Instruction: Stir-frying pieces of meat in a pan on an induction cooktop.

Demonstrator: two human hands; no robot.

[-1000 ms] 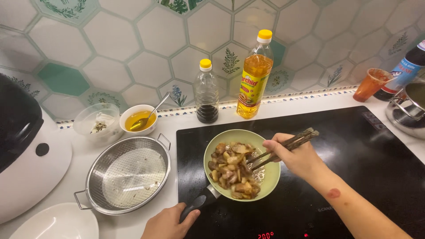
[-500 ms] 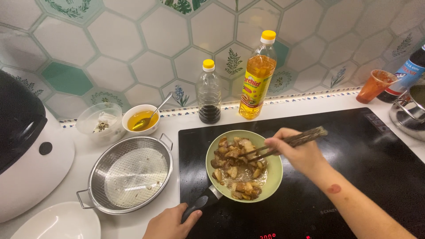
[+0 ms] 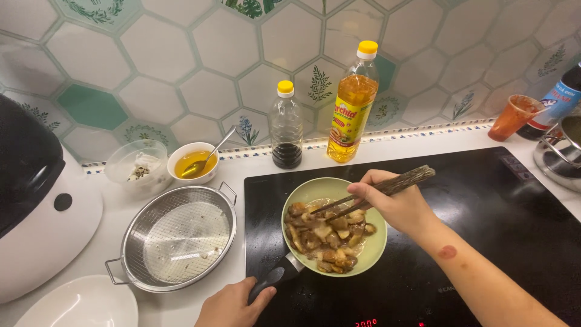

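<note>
Head view, largest first: black cooktop (image 3: pixel 484 206) carries green pan (image 3: pixel 378 239), now lower and nearer the front edge than a second ago; meat pieces (image 3: pixel 327 236) heaped in its left half; left hand (image 3: pixel 233 306) fingers curled shut round the pan handle (image 3: pixel 272 281), grip unchanged; right hand (image 3: pixel 396 203) fingers pinched on chopsticks (image 3: pixel 375 194), tips moved into the meat, so stirring continues.
</note>
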